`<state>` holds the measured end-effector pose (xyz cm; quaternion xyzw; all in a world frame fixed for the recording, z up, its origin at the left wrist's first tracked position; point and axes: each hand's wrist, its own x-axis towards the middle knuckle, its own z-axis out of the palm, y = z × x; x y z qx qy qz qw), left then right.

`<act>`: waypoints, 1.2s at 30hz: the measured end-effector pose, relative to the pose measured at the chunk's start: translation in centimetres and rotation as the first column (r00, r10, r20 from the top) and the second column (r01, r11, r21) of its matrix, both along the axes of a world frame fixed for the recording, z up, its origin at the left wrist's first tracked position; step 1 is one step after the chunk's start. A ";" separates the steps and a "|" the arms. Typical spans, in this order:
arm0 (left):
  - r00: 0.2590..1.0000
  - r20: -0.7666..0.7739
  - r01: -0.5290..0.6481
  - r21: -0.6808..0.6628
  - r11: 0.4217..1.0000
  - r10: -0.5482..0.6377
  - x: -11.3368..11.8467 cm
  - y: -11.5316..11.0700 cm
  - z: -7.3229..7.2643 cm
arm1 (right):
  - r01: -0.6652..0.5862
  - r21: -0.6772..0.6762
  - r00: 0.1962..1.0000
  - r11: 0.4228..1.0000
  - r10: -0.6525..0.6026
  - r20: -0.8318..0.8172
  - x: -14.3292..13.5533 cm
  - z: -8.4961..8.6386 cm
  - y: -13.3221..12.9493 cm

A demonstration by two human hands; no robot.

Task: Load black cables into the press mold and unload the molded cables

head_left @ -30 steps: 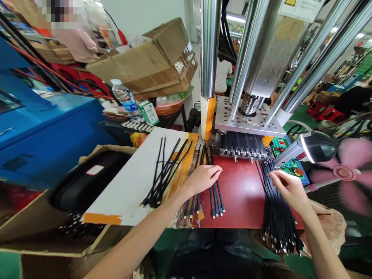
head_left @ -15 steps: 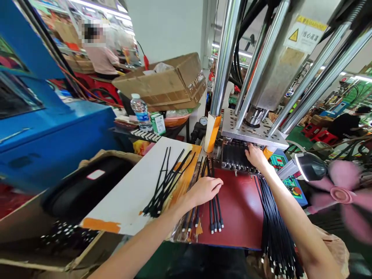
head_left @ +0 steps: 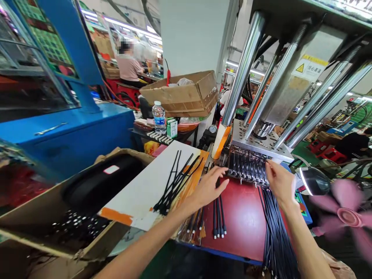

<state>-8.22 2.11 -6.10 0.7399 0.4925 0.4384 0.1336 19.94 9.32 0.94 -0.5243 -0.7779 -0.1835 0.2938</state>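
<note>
My left hand (head_left: 209,186) is over the left part of the red work surface, its thumb and fingers apart and nothing between them. Its fingertips are near the left front corner of a metal mould (head_left: 247,167) with several black strips lying across it. At the mould's right end my right hand (head_left: 281,183) has thumb and fingers pinched together; what they grip is too small to make out. Several black cables (head_left: 219,217) with light metal tips lie below my left hand. A thick bundle of black cables (head_left: 276,232) hangs over the edge below my right hand.
Above the mould is a press plate (head_left: 261,141) on steel columns, with a hot-surface warning label. On the left, a white board (head_left: 136,190) bears more black cables, beside a cardboard box (head_left: 95,242). A pink fan (head_left: 348,217) spins at right. A person (head_left: 130,66) sits far behind.
My left hand has opened its fingers and risen towards the mould. My right hand has drawn back from under the plate to the mould's front right. The camera view has swung left.
</note>
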 end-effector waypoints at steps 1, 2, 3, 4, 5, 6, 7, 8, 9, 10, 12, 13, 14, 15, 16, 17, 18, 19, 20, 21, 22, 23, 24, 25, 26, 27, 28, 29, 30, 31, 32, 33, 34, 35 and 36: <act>0.996 0.073 -0.058 0.036 0.998 0.055 0.1 -0.4 1.0 | -0.054 0.077 0.995 0.996 0.060 -0.085 0.7 1.0 -2.0; 0.984 0.139 -0.121 0.052 0.991 0.112 0.2 -0.9 2.0 | -0.110 0.135 0.980 0.985 0.130 -0.154 1.4 2.2 -3.8; 0.970 0.188 -0.166 0.044 0.985 0.155 0.4 -1.5 2.8 | -0.165 0.157 0.961 0.974 0.195 -0.197 1.8 3.3 -5.5; 0.962 0.216 -0.170 0.009 0.985 0.164 0.7 -2.1 3.4 | -0.211 0.137 0.947 0.968 0.237 -0.216 2.1 4.4 -7.0; 0.963 0.240 -0.119 -0.048 0.992 0.127 1.1 -2.8 3.6 | -0.253 0.091 0.937 0.963 0.267 -0.224 2.3 5.2 -8.3; 0.961 0.273 -0.002 -0.119 0.993 0.034 1.6 -3.6 3.6 | -0.293 0.028 0.930 0.956 0.292 -0.224 2.3 5.8 -9.4; 0.940 0.325 0.172 -0.189 0.967 -0.104 2.4 -4.6 3.3 | -0.330 -0.042 0.923 0.943 0.313 -0.223 2.2 6.1 -10.4; 0.882 0.401 0.363 -0.245 0.899 -0.247 3.2 -5.7 2.6 | -0.361 -0.109 0.916 0.926 0.331 -0.226 2.1 6.1 -11.3; 0.784 0.502 0.545 -0.274 0.792 -0.366 4.3 -6.9 1.7 | -0.383 -0.165 0.911 0.909 0.342 -0.233 1.9 5.9 -12.1; 0.655 0.614 0.699 -0.271 0.662 -0.440 5.5 -8.1 0.7 | -0.396 -0.206 0.907 0.895 0.345 -0.243 1.7 5.5 -12.8; 0.371 0.822 0.889 -0.179 0.421 -0.433 8.0 -10.6 -1.6 | -0.395 -0.249 0.907 0.884 0.331 -0.261 1.2 4.3 -14.2; 0.237 0.891 0.939 -0.107 0.327 -0.387 9.2 -11.8 -2.6 | -0.389 -0.260 0.909 0.884 0.321 -0.267 1.0 3.7 -14.8; 0.125 0.934 0.967 -0.038 0.254 -0.334 10.3 -12.9 -3.5 | -0.383 -0.272 0.910 0.883 0.312 -0.272 0.8 3.1 -15.4; 0.047 0.958 0.979 0.012 0.202 -0.282 11.2 -13.9 -4.1 | -0.381 -0.287 0.912 0.879 0.306 -0.274 0.6 2.6 -15.9; 0.015 0.972 0.984 0.028 0.177 -0.233 11.9 -14.8 -4.6 | -0.383 -0.313 0.913 0.869 0.304 -0.273 0.5 2.2 -16.2; 0.023 0.982 0.986 0.009 0.168 -0.186 12.5 -15.6 -4.8 | -0.391 -0.347 0.912 0.853 0.309 -0.268 0.5 1.8 -16.4; 0.065 0.988 0.984 -0.040 0.175 -0.137 12.8 -16.2 -5.0 | -0.400 -0.377 0.911 0.835 0.318 -0.264 0.7 1.5 -16.4; 0.130 0.988 0.975 -0.111 0.191 -0.089 12.9 -16.7 -5.0 | -0.402 -0.381 0.910 0.833 0.318 -0.265 1.2 1.2 -16.0; 0.199 0.979 0.961 -0.185 0.206 -0.049 13.0 -17.0 -5.0 | -0.373 -0.334 0.916 0.866 0.285 -0.283 2.2 0.9 -15.5; 0.258 0.966 0.946 -0.247 0.211 -0.023 12.9 -17.3 -4.9 | -0.294 -0.233 0.921 0.927 0.210 -0.327 3.6 0.4 -14.7; 0.301 0.953 0.935 -0.293 0.200 -0.011 12.8 -17.5 -4.8 | -0.154 -0.099 0.908 0.983 0.101 -0.407 5.5 -0.3 -13.9; 0.329 0.944 0.931 -0.322 0.172 -0.013 12.7 -17.6 -4.8 | 0.040 0.028 0.855 0.999 -0.020 -0.518 7.8 -1.1 -13.3; 0.340 0.940 0.934 -0.335 0.129 -0.024 12.5 -17.7 -4.7 | 0.231 0.085 0.769 0.969 -0.128 -0.626 10.6 -2.2 -13.0; 0.337 0.941 0.940 -0.333 0.078 -0.044 12.2 -17.6 -4.6 | 0.344 0.051 0.680 0.937 -0.212 -0.702 13.5 -3.4 -13.2; 0.329 0.942 0.944 -0.327 0.033 -0.069 11.9 -17.6 -4.5 | 0.373 -0.050 0.633 0.927 -0.294 -0.717 16.3 -4.8 -14.1; 0.324 0.941 0.945 -0.326 -0.002 -0.100 11.6 -17.4 -4.4 | 0.379 -0.167 0.631 0.910 -0.387 -0.673 18.9 -6.2 -15.8; 0.327 0.933 0.942 -0.335 -0.027 -0.147 11.3 -17.3 -4.3 | 0.390 -0.288 0.638 0.875 -0.482 -0.601 20.8 -7.6 -18.1; 0.340 0.917 0.933 -0.357 -0.047 -0.208 10.9 -17.1 -4.2 | 0.401 -0.390 0.625 0.829 -0.559 -0.545 22.0 -8.9 -20.9; 0.359 0.892 0.919 -0.389 -0.063 -0.274 10.4 -16.9 -4.0 | 0.389 -0.486 0.589 0.783 -0.617 -0.521 22.3 -10.0 -24.0; 0.374 0.862 0.902 -0.423 -0.081 -0.342 10.0 -16.6 -3.8 | 0.317 -0.588 0.534 0.744 -0.653 -0.538 21.6 -10.9 -27.0; 0.375 0.832 0.887 -0.450 -0.103 -0.410 9.5 -16.4 -3.5 | 0.150 -0.689 0.480 0.709 -0.662 -0.576 20.2 -11.7 -29.7; 0.359 0.805 0.876 -0.465 -0.127 -0.472 9.0 -16.2 -3.2 | -0.078 -0.760 0.440 0.646 -0.661 -0.608 18.1 -12.2 -31.8; 0.332 0.784 0.869 -0.471 -0.155 -0.524 8.5 -16.0 -2.9 | -0.334 -0.767 0.399 0.548 -0.655 -0.642 15.4 -12.7 -33.3; 0.291 0.771 0.862 -0.468 -0.194 -0.567 7.9 -15.8 -2.7 | -0.556 -0.698 0.337 0.452 -0.645 -0.686 12.5 -13.0 -34.0; 0.245 0.763 0.853 -0.463 -0.242 -0.598 7.4 -15.5 -2.6 | -0.699 -0.589 0.237 0.406 -0.646 -0.726 9.4 -13.2 -34.1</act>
